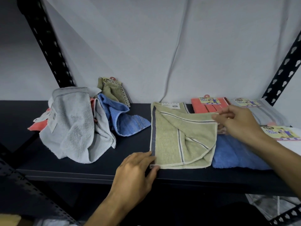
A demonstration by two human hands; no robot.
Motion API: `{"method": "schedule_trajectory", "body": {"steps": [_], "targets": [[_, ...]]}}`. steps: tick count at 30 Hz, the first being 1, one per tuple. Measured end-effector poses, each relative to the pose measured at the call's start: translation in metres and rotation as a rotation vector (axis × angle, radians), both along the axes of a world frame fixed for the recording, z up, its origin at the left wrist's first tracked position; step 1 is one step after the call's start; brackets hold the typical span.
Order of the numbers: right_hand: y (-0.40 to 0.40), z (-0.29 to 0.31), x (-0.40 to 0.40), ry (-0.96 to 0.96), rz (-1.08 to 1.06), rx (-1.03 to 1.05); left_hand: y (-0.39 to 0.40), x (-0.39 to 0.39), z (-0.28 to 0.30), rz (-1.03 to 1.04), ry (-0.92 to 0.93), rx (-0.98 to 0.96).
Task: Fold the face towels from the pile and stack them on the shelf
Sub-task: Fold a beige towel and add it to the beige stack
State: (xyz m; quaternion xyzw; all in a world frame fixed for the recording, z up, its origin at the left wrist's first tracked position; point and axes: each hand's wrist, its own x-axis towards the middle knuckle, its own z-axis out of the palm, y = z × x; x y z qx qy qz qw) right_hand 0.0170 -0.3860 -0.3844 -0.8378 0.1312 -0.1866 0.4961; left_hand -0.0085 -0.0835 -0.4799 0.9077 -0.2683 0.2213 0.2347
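Observation:
An olive-green face towel [169, 144] with grey and white stripes lies on the dark shelf [97, 170], one corner folded over. My left hand [138, 170] pinches its near left corner at the shelf's front edge. My right hand [236, 123] pinches the folded-over corner at the towel's far right. On the left sits the loose pile [76, 124]: grey, coral, blue and olive towels. Folded towels lie at the right: blue [234, 157], coral [208, 106] and grey [267, 111], with paper labels.
Black slotted uprights stand at the back left [47, 46] and back right [285, 67]. A grey cloth backdrop [162, 46] hangs behind the shelf. A white towel with a label [280, 132] lies at the far right. Clear plastic shows below the shelf at lower right.

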Motion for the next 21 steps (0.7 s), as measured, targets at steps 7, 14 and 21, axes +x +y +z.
{"method": "schedule_trajectory", "body": {"steps": [7, 14, 21], "targets": [[0.077, 0.015, -0.020, -0.253, 0.177, 0.009, 0.008, -0.002, -0.001, 0.001, 0.054, -0.053], [0.134, -0.045, -0.034, -0.324, 0.314, -0.465, 0.009, -0.003, -0.005, -0.025, 0.110, -0.161], [0.146, -0.079, -0.041, -0.384, 0.280, -0.599, 0.007, -0.008, -0.009, 0.016, 0.098, -0.212]]}}
